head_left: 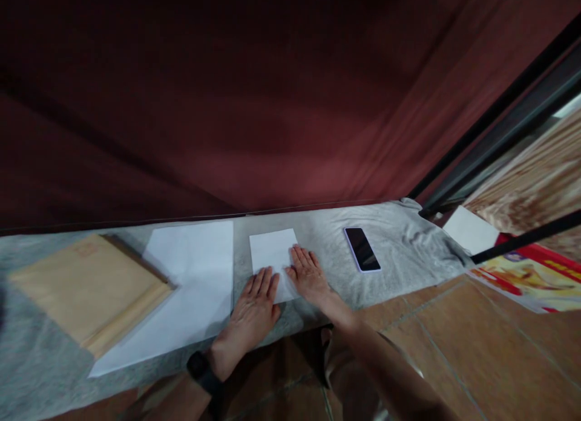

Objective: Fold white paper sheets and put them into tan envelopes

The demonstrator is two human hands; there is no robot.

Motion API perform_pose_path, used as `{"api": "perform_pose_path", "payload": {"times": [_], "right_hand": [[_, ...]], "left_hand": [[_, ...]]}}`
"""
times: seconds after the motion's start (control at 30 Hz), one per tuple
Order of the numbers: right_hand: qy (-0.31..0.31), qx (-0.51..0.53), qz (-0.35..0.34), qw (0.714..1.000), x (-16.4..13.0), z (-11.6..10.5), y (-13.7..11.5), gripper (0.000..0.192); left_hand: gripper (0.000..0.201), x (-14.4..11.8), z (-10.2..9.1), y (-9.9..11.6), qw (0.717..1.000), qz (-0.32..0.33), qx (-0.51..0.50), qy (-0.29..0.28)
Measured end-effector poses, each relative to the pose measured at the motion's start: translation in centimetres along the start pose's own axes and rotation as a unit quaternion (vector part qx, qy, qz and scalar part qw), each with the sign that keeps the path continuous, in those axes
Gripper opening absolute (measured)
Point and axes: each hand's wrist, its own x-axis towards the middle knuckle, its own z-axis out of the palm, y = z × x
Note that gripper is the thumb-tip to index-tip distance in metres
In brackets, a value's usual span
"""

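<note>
A small white sheet of paper [273, 247], perhaps folded, lies flat on a grey cloth. My left hand [255, 306] rests on its lower left part, fingers stretched out and pointing away from me. On the right edge of the same paper lies my right hand [309, 276], also flat with its fingers extended. Both palms face down. To the left is a larger white sheet [200, 276], partly covered by a brown paper envelope [104, 288]. A phone [362, 250] with a dark screen and a pale purple edge lies to the right of my right hand.
The grey cloth [399, 245] covers a narrow bench against a dark red curtain [272, 137]. Black metal bars [494, 115] slant along the right side. Beyond them are a white card [471, 230] and a red and yellow printed box [535, 276] near the tiled floor [454, 336].
</note>
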Motion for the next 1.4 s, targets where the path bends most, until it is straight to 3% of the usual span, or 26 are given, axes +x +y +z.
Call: {"api": "perform_pose_path", "payload": {"times": [0.17, 0.3, 0.43, 0.6, 0.77, 0.93, 1.07, 1.13, 1.3, 1.4], "right_hand": [[0.006, -0.016, 0.016, 1.000, -0.9, -0.6, 0.4, 0.059], [-0.009, 0.008, -0.040, 0.999, -1.7, -0.9, -0.2, 0.053], [-0.033, 0.026, -0.072, 0.996, -2.4, -0.8, -0.9, 0.054], [-0.029, 0.017, -0.069, 0.997, -2.6, -0.7, -1.0, 0.054], [-0.006, 0.012, -0.042, 0.999, -2.7, -0.5, -0.4, 0.053], [-0.013, 0.008, -0.017, 1.000, -2.9, -0.9, 0.5, 0.052], [-0.022, 0.011, -0.004, 1.000, -2.6, -1.6, 0.4, 0.050], [-0.018, 0.012, -0.001, 1.000, -2.4, -1.9, 0.1, 0.049], [-0.009, 0.016, 0.003, 1.000, -1.9, -2.2, -0.6, 0.048], [-0.011, 0.015, 0.006, 1.000, -1.8, -2.4, -0.8, 0.048]], "left_hand": [[0.066, -0.4, 0.0, -0.6, 1.000, 0.000, -0.017, -0.006], [0.065, -0.2, 0.6, -1.1, 0.998, 0.004, -0.055, -0.006], [0.059, 1.4, 1.5, -0.3, 0.996, -0.014, -0.074, 0.037], [0.061, 2.9, 2.8, 0.6, 0.996, -0.044, -0.046, 0.057], [0.062, 2.3, 3.6, -0.7, 0.992, -0.075, -0.018, 0.100], [0.065, 1.6, 3.6, -2.3, 0.988, -0.117, -0.002, 0.102], [0.064, 1.9, 3.0, -2.1, 0.983, -0.140, 0.005, 0.119], [0.062, 2.4, 2.5, -1.3, 0.983, -0.129, -0.002, 0.131], [0.057, 3.5, 2.1, 1.3, 0.994, -0.006, -0.039, 0.098], [0.056, 3.6, 2.5, 1.6, 0.996, 0.004, -0.034, 0.082]]}}
